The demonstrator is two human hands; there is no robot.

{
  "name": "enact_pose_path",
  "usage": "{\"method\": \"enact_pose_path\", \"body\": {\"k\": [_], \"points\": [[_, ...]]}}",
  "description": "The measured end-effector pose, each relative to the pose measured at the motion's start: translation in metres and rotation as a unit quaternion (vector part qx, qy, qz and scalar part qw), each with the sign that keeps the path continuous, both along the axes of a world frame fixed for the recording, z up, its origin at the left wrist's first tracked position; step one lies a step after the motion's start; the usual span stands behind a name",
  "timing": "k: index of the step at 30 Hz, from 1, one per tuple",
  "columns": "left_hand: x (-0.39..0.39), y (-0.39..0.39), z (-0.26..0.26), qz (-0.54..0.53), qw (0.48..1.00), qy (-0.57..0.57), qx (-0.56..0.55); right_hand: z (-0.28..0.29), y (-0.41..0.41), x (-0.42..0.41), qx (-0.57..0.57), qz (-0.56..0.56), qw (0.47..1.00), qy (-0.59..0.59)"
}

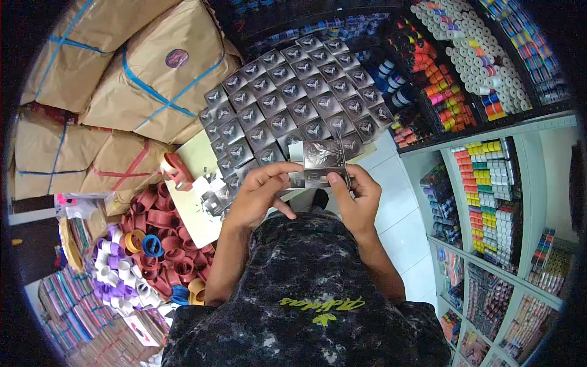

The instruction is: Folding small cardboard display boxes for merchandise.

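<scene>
A dark printed cardboard box (323,156) with a silver winged emblem is held in front of my waist. My left hand (263,188) grips its left side, where a pale flap stands out and another dark flap shows lower down. My right hand (357,192) holds the lower right corner, thumb on the front face. Just beyond my hands are rows of small dark boxes (290,90) with round winged emblems, packed side by side in a slanted block. Whether the held box has anything inside cannot be seen.
A red tape dispenser (178,172) and loose dark-and-white card pieces (213,195) lie on a pale yellow tabletop (192,220). Left are brown paper parcels (151,78) with blue straps and piled red plastic rings (172,243). Shelves of colourful rolls (490,202) line the right above white floor tiles (394,202).
</scene>
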State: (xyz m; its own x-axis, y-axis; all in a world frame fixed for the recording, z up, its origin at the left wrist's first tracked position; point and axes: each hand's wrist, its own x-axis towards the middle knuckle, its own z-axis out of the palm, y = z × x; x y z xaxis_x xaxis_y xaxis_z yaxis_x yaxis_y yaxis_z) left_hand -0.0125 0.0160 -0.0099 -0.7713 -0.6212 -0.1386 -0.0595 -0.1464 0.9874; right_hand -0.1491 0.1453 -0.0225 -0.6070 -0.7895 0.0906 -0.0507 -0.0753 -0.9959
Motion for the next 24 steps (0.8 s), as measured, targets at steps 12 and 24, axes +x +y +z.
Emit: {"method": "enact_pose_path", "body": {"k": [12,24], "points": [[0.011,-0.011,-0.016,0.014,0.929,0.225,0.292,0.012,0.005,-0.004,-0.033,-0.002,0.999,0.043],[0.017,-0.015,-0.019,0.028,0.889,0.236,0.392,0.018,0.007,-0.002,0.005,0.028,0.983,0.183]]}}
